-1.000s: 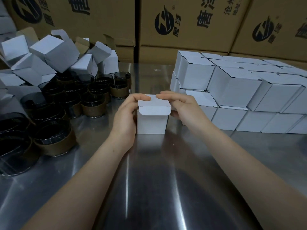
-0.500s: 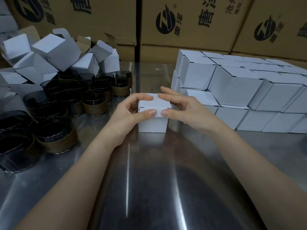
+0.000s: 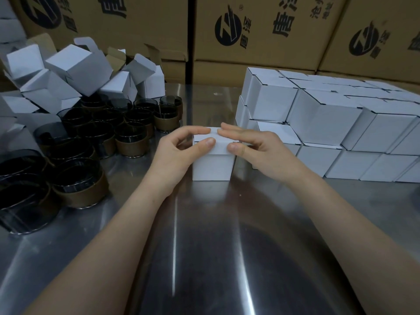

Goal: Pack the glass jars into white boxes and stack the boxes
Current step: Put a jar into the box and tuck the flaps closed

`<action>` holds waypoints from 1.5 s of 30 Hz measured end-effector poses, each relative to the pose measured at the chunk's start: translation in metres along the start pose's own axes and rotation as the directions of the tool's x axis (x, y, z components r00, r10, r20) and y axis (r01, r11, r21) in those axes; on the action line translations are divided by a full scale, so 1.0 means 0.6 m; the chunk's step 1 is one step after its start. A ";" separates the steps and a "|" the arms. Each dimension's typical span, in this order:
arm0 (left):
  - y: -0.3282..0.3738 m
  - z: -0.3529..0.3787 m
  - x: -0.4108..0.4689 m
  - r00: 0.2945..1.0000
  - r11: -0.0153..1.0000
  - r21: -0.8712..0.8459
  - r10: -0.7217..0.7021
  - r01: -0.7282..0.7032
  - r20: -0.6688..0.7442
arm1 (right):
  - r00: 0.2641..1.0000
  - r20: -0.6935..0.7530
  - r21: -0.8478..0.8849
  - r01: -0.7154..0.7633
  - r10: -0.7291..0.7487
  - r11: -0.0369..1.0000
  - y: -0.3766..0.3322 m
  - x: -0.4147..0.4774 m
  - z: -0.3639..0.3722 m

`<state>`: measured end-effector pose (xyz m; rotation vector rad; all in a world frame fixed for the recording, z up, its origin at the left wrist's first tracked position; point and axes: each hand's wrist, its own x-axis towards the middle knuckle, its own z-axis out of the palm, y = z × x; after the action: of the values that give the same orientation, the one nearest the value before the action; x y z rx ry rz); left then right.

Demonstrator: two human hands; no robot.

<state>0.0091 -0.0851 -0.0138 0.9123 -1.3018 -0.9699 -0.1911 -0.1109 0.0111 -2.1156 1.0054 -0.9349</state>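
Note:
A small white box [image 3: 212, 164] stands on the steel table [image 3: 204, 246] at the centre, its lid folded down. My left hand [image 3: 175, 153] holds its left top edge, thumb on the front and fingers over the lid. On the right side my right hand [image 3: 256, 148] grips it the same way. Several dark glass jars [image 3: 130, 142] with brown bands crowd the table to the left. Behind them lies a heap of empty open white boxes [image 3: 75, 67]. A two-layer stack of closed white boxes [image 3: 322, 119] sits on the right, close to the held box.
Large brown cartons [image 3: 261, 30] with black print form a wall along the table's far edge. Bigger jars [image 3: 77, 185] stand near the left edge. Bare steel stretches from the box toward me.
The lid flap that stuck out over the front is now tucked in and the lid lies flat. Both thumbs have come down onto the front top edge.

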 end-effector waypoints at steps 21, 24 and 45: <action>0.008 0.003 -0.003 0.999 0.996 0.075 -0.036 0.037 -0.019 | 0.996 -0.063 0.137 -0.060 0.069 0.989 -0.007 0.002 0.000; 0.008 0.004 -0.004 0.999 0.995 0.092 -0.032 0.033 -0.011 | 0.996 -0.039 0.124 -0.069 0.075 0.990 -0.008 0.000 -0.002; 0.005 0.007 0.000 0.989 0.990 0.021 -0.143 0.142 0.038 | 0.971 -0.007 0.228 -0.233 0.240 0.946 -0.017 0.008 0.006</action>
<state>0.0050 -0.0844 -0.0109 1.0152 -1.2934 -1.0929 -0.1819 -0.1089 0.0184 -1.7532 1.0879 -0.9202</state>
